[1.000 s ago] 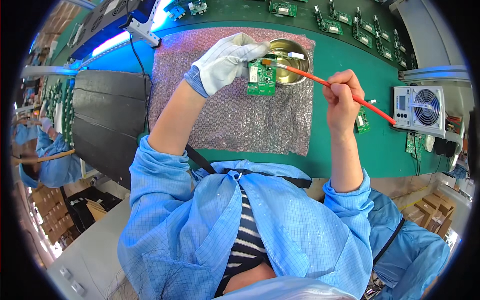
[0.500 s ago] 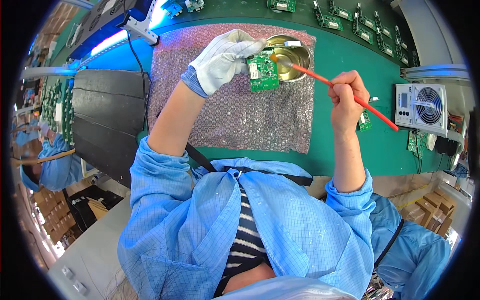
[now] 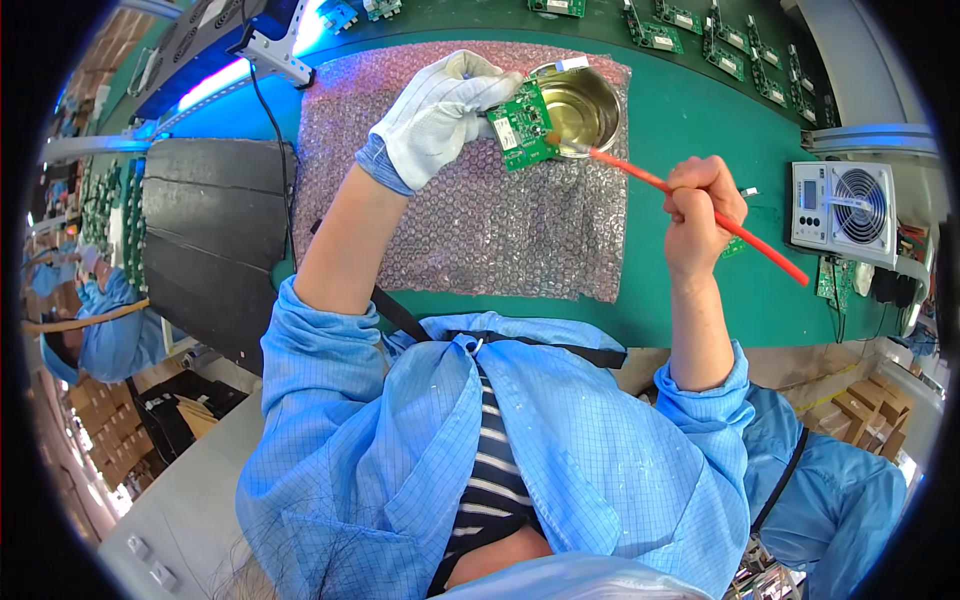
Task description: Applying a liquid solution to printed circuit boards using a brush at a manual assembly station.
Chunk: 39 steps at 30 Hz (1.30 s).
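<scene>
Brushing small green circuit board (image 3: 522, 135) beside round metal bowl (image 3: 580, 100).
Gloved left hand (image 3: 440, 120) fingers clenched on board at 12 o'clock over bubble wrap sheet (image 3: 480, 220); bare right hand (image 3: 705, 205) fingers grasp red-handled brush (image 3: 690, 200). Risk: drips; board slipping.

A grey fan unit (image 3: 842, 211) stands beside loose green boards (image 3: 700, 30).
</scene>
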### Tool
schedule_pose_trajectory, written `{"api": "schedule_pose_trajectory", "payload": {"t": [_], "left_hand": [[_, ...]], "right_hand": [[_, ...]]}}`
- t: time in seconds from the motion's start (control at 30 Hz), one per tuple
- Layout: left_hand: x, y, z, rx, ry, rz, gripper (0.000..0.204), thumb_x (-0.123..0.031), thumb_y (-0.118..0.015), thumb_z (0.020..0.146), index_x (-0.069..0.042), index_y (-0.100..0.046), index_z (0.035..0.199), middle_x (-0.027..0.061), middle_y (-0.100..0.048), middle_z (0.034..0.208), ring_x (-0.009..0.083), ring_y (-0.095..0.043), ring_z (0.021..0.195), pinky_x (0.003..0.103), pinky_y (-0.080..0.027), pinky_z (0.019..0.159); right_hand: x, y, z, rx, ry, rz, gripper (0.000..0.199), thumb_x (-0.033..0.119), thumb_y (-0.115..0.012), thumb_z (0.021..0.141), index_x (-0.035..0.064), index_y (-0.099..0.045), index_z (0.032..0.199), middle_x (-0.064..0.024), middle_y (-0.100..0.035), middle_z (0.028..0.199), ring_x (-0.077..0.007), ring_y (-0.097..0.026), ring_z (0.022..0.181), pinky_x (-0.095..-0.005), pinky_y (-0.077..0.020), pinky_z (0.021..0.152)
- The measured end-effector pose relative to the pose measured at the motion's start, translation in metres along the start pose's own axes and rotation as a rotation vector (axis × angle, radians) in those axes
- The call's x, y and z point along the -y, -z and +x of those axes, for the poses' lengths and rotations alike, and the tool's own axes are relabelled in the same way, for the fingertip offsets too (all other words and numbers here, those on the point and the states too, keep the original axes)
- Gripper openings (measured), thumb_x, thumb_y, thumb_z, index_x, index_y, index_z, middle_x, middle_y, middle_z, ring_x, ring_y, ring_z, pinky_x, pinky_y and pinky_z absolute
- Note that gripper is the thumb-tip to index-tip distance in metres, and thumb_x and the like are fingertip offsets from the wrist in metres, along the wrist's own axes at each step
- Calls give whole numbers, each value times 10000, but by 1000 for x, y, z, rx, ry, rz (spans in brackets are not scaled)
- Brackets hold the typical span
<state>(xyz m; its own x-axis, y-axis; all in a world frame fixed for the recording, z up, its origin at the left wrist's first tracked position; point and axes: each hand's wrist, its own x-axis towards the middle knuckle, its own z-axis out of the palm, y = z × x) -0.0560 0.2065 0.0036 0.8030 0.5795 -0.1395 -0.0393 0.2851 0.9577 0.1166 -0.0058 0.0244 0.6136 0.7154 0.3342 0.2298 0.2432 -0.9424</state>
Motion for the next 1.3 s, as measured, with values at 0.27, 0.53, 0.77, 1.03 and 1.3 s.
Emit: {"api": "schedule_pose_trajectory", "payload": {"t": [0.27, 0.53, 0.77, 1.03, 1.3], "left_hand": [[-2, -5, 0, -16, -12, -241, 162, -184, -646, 887, -29, -602, 907, 9, -547, 849, 102, -578, 863, 274, -526, 761], [7, -7, -1, 21, -33, -185, 284, -92, -652, 860, -125, -632, 1142, 21, -531, 898, 145, -557, 800, 264, -506, 728], [14, 9, 2, 97, -410, 554, 469, -38, -662, 826, -202, -588, 1259, 37, -530, 907, 172, -556, 798, 277, -512, 709], [4, -4, 4, 32, -177, 214, 249, -117, -676, 816, -90, -567, 1038, 51, -589, 954, 167, -583, 874, 335, -515, 800], [-5, -12, -2, -3, -65, -189, 182, -148, -672, 869, -27, -560, 946, 22, -559, 921, 127, -593, 878, 339, -539, 766]], "right_hand": [[-3, 8, -7, -23, 32, 6, 60, -35, -407, 663, -5, -458, 656, -25, -400, 567, -83, -312, 493, -236, -244, 455], [5, -14, 1, -41, 154, 36, 75, -59, -422, 683, 3, -460, 665, -34, -416, 578, -89, -331, 504, -238, -256, 464], [11, -22, 4, 125, 268, -240, 78, -79, -438, 659, -22, -489, 675, -32, -447, 581, -87, -366, 506, -243, -275, 465], [8, -23, 7, 124, 195, -224, 61, -62, -430, 642, -12, -461, 627, -35, -423, 571, -95, -337, 505, -262, -266, 463], [14, -5, -1, 115, 203, -252, 44, -58, -427, 611, -16, -425, 599, -41, -403, 560, -107, -337, 506, -274, -252, 464]]}}
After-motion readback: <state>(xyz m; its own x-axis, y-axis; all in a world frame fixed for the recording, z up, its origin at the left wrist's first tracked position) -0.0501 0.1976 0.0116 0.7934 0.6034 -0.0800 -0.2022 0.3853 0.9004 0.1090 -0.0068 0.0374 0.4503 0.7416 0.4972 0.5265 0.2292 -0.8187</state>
